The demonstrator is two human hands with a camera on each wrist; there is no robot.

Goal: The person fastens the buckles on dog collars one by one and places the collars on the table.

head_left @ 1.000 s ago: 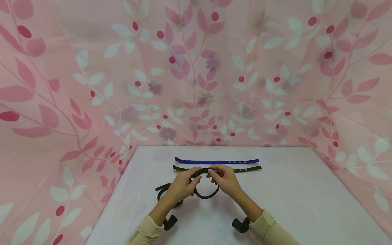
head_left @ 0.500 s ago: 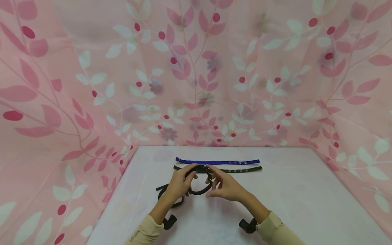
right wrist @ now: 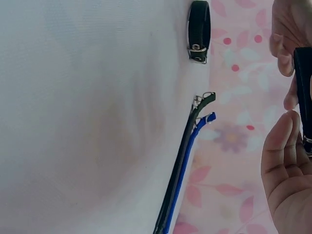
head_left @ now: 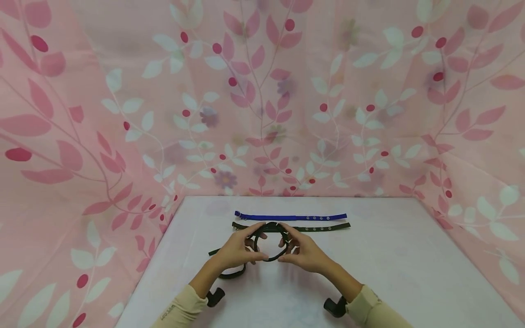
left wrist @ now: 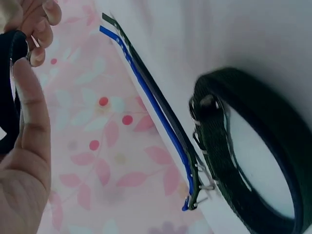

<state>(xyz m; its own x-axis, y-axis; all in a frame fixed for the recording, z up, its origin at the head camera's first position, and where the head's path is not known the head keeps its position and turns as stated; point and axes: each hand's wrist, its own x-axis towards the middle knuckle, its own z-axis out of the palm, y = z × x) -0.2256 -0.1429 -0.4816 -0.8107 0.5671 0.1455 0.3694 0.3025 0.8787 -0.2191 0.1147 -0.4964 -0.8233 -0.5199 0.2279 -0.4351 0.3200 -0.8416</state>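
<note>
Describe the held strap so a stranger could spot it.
Find the white table before the pink leafy backdrop. Above it, the left hand and right hand hold a dark fabric strap closed into a ring. Unlike the dark fabric loop resting nearby, this one is held.

Head: fwd, dn. Wrists: nr. Shared: blue strap [head_left: 270, 217].

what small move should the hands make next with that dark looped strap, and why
I'd probably lower the held strap to the table: the left hand and right hand hold it raised, it looks closed into a ring, and another looped strap already rests there. I can't tell whether its buckle is fastened.
</note>
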